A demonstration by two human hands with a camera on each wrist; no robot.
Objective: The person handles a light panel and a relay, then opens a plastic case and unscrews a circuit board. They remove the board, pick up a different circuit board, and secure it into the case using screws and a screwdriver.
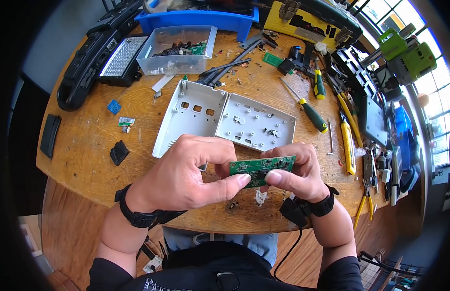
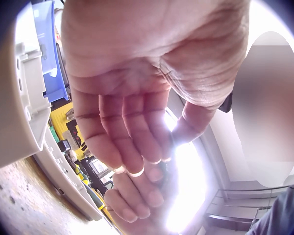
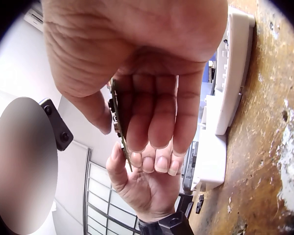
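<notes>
A green circuit board [image 1: 254, 166] is held above the near part of the bench by both hands. The left hand [image 1: 196, 174] pinches its left end, thumb on the face towards the person. On the right part, the right hand [image 1: 300, 177] grips it with thumb in front and fingers behind. In the right wrist view the board [image 3: 118, 122] shows edge-on between thumb and fingers of the right hand [image 3: 137, 78]. The left wrist view shows the left hand [image 2: 147, 83] with fingers bent; the board is mostly hidden there. Beyond the hands lies an opened light grey casing [image 1: 256, 121].
A clear bin of parts [image 1: 179, 63] and a blue tray [image 1: 196, 19] stand at the back. Screwdrivers [image 1: 312, 115], a yellow cutter [image 1: 348, 148] and pliers [image 1: 364, 206] lie right. A black plastic piece [image 1: 119, 153] lies left; a black block with a cable [image 1: 294, 212] is near the right wrist.
</notes>
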